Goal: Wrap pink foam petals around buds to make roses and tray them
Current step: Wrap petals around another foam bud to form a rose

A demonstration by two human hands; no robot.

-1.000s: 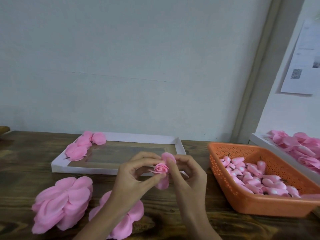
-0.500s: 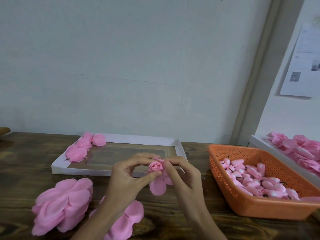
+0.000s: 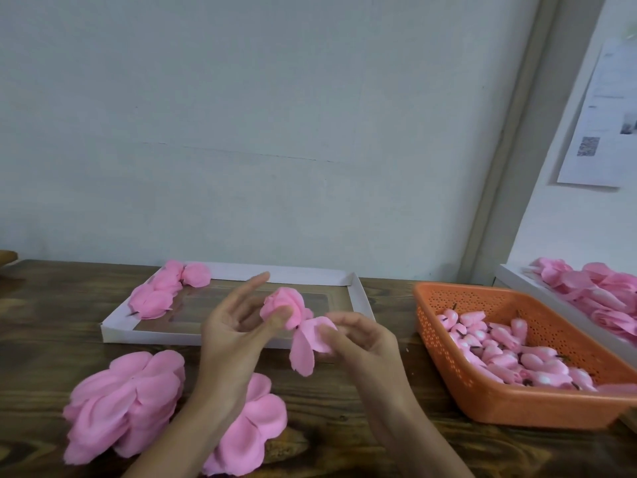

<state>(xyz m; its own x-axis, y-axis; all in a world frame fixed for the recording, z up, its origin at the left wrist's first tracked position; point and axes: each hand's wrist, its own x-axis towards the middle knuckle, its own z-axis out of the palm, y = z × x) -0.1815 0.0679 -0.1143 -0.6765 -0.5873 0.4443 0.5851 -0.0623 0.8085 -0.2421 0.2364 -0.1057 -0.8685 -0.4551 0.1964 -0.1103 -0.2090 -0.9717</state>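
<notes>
Petal stacks lay on the worktop at left before a white tray holding finished roses, over whose near rim the left hand pinched the rose while the right hand pinched its loose petal, then an orange basket of buds, and a wall sheet too blurred to read.

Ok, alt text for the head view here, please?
Two hands hold a half-wrapped pink foam rose above a wooden table: the left hand pinches the rose head, the right hand pinches its loose petals hanging below. Behind lies a white tray with a few roses at its left end; an orange basket of buds sits right, petal stacks front left.
</notes>
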